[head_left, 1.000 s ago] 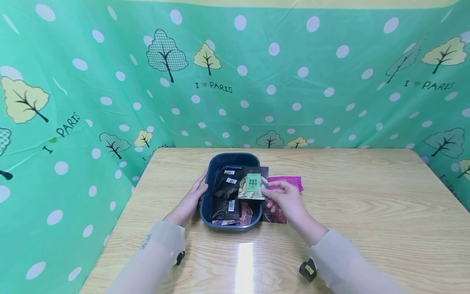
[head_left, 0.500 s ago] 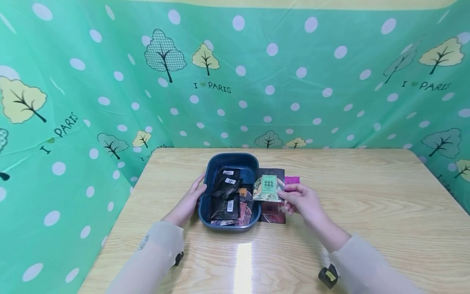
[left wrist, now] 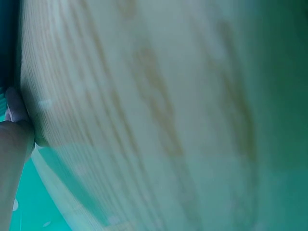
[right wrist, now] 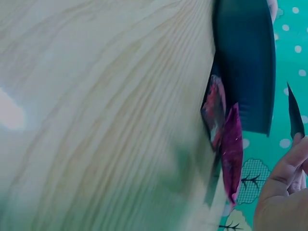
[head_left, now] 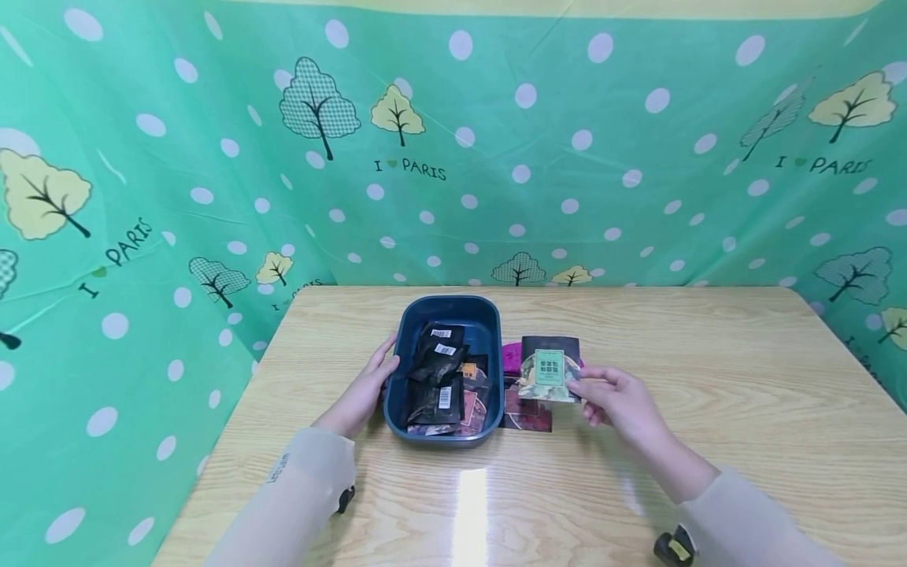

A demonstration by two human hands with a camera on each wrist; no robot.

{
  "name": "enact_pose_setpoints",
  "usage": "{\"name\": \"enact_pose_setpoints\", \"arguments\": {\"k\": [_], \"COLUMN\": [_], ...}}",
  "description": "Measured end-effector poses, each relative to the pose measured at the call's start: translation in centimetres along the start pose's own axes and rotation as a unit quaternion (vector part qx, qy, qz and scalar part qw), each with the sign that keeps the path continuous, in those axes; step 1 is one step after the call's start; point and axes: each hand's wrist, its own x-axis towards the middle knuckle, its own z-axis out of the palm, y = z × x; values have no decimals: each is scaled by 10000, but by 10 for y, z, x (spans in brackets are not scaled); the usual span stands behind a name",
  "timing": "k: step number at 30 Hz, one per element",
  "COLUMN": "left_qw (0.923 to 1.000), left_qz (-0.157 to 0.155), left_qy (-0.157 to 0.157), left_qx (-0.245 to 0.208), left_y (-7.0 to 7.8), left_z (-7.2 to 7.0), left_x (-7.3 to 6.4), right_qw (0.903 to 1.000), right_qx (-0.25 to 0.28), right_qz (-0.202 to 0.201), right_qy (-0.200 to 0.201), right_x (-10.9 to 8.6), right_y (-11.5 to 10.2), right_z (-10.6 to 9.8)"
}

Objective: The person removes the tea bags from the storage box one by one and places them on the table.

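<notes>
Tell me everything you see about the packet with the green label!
This packet is thin, flat and squarish, maybe foil or plastic. It's dark at the top, with a green label and a colourful picture lower down; the writing is too small to read. The person's right grip pinches it near its lower right corner, holding it above the table, right of the blue bin. From the head camera it partly hides a pink packet. Nothing else visibly touches it.
</notes>
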Motion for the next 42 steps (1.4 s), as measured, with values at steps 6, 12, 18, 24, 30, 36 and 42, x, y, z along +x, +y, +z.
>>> {"name": "enact_pose_setpoints", "arguments": {"k": [6,12,18,24,30,36,42], "left_qw": [10000,10000,10000,10000,10000,9999,9999], "left_qz": [-34,-31,39,-1,-16,-54,-44], "left_qy": [21,43,-5,8,3,-6,-21], "left_qx": [12,24,66,42,86,99,100], "left_y": [0,1,1,0,1,2,2], "left_z": [0,1,1,1,2,2,1], "left_x": [-1,-1,-1,0,0,-2,-2], "right_qw": [9996,9990,9981,9964,9954,9953,9943], "right_qx": [-230,-411,-521,-703,-793,-768,-874], "right_qz": [132,175,312,458,480,544,576], "right_qy": [2,-43,-113,-154,-253,-249,-180], "right_x": [-3,-3,-3,-1,1,4,6], "right_y": [8,18,27,34,42,47,48], "right_z": [-11,-18,-22,-26,-28,-29,-29]}}
